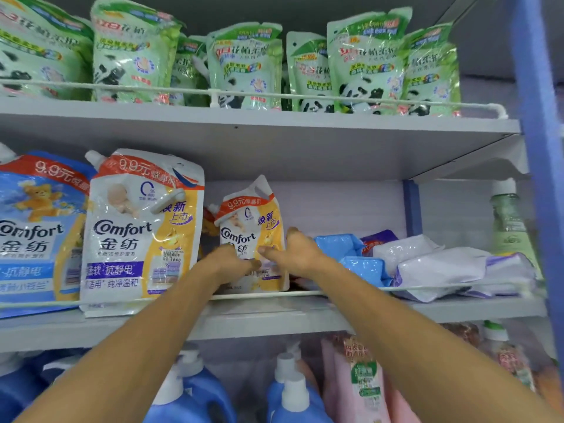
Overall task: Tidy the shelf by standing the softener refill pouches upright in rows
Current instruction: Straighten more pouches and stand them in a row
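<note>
Behind the shelf's front edge, mid-shelf, the yellow pouch stands upright, long axis vertical, straight ahead. My left hand and right hand grip its sides. Flat pouches lie toward the right end, nearest my right hand.

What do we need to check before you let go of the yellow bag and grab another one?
1. Both hands holding: left hand and right hand grip the yellow-and-white pouch. Ok.
2. Pouch upright, spout on top. Ok.
3. Will it stand alone once released? The hands cover its lower part. Cannot tell.
4. Pouches on the right standing in rows: they lie flat in a heap. Not ok.
5. Wire rail in place along the shelf front to stop slips. Ok.
</note>
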`<state>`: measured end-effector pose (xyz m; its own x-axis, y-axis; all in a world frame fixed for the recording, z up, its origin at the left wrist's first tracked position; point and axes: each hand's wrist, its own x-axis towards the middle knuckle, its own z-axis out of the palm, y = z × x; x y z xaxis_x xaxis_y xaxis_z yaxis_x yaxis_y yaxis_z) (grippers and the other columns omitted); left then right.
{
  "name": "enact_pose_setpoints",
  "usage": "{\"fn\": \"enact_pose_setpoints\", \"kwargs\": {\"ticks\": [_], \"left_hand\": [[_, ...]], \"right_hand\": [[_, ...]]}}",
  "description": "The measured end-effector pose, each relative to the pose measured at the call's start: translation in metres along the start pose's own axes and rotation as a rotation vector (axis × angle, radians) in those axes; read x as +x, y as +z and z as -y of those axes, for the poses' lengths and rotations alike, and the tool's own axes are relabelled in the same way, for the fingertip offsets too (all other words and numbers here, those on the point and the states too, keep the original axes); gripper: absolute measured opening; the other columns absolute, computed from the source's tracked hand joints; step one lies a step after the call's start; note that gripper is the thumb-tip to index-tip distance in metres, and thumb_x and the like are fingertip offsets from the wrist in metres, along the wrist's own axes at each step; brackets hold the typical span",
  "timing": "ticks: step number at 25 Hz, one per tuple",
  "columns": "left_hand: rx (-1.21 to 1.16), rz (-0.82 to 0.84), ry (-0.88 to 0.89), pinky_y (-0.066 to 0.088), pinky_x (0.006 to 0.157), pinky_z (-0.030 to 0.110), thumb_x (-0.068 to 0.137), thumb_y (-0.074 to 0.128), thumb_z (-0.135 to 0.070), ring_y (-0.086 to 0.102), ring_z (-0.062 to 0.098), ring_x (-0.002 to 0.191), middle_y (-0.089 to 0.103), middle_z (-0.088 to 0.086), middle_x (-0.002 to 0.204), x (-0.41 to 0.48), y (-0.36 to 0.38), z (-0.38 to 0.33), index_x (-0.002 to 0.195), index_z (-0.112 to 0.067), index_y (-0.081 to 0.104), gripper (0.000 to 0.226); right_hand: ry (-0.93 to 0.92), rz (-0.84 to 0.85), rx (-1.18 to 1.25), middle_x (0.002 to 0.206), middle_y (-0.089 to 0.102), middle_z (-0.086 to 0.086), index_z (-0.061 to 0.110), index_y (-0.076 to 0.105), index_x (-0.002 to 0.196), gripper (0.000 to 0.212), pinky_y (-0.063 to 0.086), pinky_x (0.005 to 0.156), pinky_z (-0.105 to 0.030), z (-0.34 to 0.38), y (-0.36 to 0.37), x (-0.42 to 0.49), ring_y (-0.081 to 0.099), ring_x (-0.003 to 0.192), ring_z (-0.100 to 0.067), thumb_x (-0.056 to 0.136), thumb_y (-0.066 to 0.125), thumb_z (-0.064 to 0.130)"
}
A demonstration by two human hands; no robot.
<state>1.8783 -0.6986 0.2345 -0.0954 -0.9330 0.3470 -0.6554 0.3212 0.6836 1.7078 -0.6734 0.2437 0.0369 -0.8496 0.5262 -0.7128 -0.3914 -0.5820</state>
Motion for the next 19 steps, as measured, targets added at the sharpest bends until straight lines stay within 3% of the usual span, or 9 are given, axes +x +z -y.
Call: {"fn": "enact_pose_setpoints", "kwargs": {"ticks": [1,3,6,9,11,15,19], "left_hand": [[0.072,0.044,0.000,0.052,0.101,0.040,0.097,0.068,-0.047,0.062,0.029,0.118,0.066,0.008,0.134,-0.007,-0.006,-0.013,0.140,-0.015,0.060,0.054],[0.245,0.119,0.051,0.046,0.107,0.040,0.101,0.051,-0.062,0.056,0.028,0.127,0.058,0.006,0.145,-0.017,-0.014,-0.042,0.151,-0.017,0.050,0.067],[0.549,0.188,0.163,0.034,0.120,0.045,0.100,0.036,-0.074,0.041,0.029,0.146,0.043,0.004,0.161,-0.027,-0.020,-0.076,0.161,-0.018,0.035,0.083],[0.754,0.276,0.177,0.017,0.129,0.053,0.098,0.030,-0.078,0.018,0.030,0.160,0.020,0.004,0.174,-0.034,-0.018,-0.096,0.167,-0.022,0.020,0.089],[0.795,0.287,0.191,0.019,0.127,0.052,0.102,0.028,-0.072,0.023,0.029,0.159,0.025,0.005,0.173,-0.036,-0.011,-0.108,0.165,-0.020,0.026,0.082],[0.738,0.302,0.276,0.025,0.125,0.049,0.104,0.032,-0.068,0.030,0.028,0.155,0.032,0.004,0.169,-0.032,0.008,-0.125,0.162,-0.017,0.035,0.077],[0.663,0.304,0.326,0.032,0.123,0.048,0.103,0.038,-0.067,0.040,0.027,0.149,0.040,0.003,0.165,-0.015,0.029,-0.142,0.159,-0.015,0.039,0.077]], "right_hand": [[-0.032,0.027,-0.040,0.113,0.067,-0.005,0.009,0.064,0.125,0.042,0.047,0.082,-0.033,0.007,-0.018,-0.006,0.060,0.103,-0.022,0.098,0.068,0.040],[-0.125,0.075,-0.158,0.115,0.074,-0.011,0.009,0.073,0.118,0.044,0.053,0.091,-0.040,0.015,-0.053,-0.013,0.065,0.101,-0.023,0.098,0.064,0.048],[-0.197,0.114,-0.455,0.148,0.060,-0.010,0.008,0.058,0.145,0.067,0.043,0.115,-0.040,0.014,-0.090,-0.019,0.056,0.135,-0.027,0.097,0.061,0.055],[-0.183,0.193,-0.720,0.159,0.047,-0.010,0.008,0.045,0.154,0.074,0.036,0.119,-0.041,-0.003,-0.105,-0.026,0.046,0.144,-0.029,0.100,0.054,0.057],[-0.141,0.219,-0.737,0.156,0.050,-0.010,0.008,0.047,0.152,0.073,0.038,0.117,-0.045,-0.019,-0.115,-0.027,0.047,0.142,-0.031,0.100,0.052,0.059],[-0.080,0.206,-0.728,0.164,0.039,-0.005,0.011,0.037,0.159,0.078,0.031,0.123,-0.038,-0.050,-0.149,-0.023,0.039,0.150,-0.025,0.100,0.051,0.060],[-0.078,0.187,-0.714,0.162,0.044,-0.006,0.011,0.039,0.157,0.078,0.035,0.120,-0.037,-0.068,-0.165,-0.020,0.044,0.146,-0.025,0.099,0.053,0.061]]}}
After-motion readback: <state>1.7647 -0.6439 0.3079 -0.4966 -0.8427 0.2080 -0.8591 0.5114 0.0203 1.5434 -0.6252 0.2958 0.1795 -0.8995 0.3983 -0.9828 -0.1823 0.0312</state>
